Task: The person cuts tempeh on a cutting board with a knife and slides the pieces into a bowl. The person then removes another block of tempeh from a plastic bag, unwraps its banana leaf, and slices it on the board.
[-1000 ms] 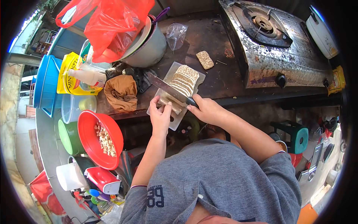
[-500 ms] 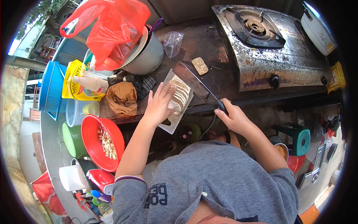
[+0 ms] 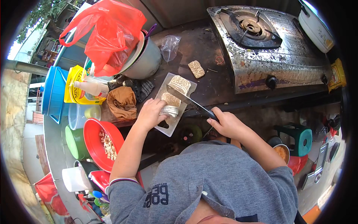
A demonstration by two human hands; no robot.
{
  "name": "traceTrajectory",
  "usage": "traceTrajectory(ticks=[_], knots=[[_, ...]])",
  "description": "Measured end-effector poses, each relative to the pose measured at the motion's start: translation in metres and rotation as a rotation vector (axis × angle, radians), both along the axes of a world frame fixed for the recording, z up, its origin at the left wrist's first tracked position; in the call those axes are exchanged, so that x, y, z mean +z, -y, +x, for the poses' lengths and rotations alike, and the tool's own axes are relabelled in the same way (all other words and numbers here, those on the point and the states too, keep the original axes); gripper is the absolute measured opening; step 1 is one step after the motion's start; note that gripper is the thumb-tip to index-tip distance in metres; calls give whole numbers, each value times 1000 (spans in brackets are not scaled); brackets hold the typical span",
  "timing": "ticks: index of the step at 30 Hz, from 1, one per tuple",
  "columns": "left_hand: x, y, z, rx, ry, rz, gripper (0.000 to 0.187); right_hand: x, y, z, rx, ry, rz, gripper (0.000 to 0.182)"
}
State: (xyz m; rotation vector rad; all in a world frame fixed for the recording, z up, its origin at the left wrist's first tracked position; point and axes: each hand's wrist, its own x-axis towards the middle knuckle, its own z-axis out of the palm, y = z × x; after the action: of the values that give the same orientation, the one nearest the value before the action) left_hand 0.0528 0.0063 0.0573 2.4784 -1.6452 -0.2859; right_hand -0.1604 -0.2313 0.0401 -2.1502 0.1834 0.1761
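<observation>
My right hand (image 3: 226,122) is closed round the black handle of a wide-bladed kitchen knife (image 3: 189,100). Its blade reaches left over a pale cutting board (image 3: 191,89), between two groups of sliced tempeh. My left hand (image 3: 150,115) has its fingers curled on the near tempeh slices (image 3: 171,99), which lean over with white edges toward me. The far tempeh slices (image 3: 179,82) lie at the board's upper end, beyond the blade. A separate tempeh block (image 3: 196,69) rests on the dark counter past the board.
A rusty gas stove (image 3: 257,44) stands at the right. A grey pot (image 3: 143,59) with a red plastic bag (image 3: 112,35) is at the back left. Beside my left arm sits a red basin (image 3: 91,140) holding cut pieces; a brown cloth (image 3: 122,102) lies nearby.
The row of tempeh slices has parted into two groups. My left hand has drawn toward me and curled onto the near slices. The knife has come down and left, between the groups.
</observation>
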Motion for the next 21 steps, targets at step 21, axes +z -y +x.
traceTrajectory(ticks=[21], knots=[[2,9,10,131,-268,-63,67,-2,0,22,14,-48,4,32]])
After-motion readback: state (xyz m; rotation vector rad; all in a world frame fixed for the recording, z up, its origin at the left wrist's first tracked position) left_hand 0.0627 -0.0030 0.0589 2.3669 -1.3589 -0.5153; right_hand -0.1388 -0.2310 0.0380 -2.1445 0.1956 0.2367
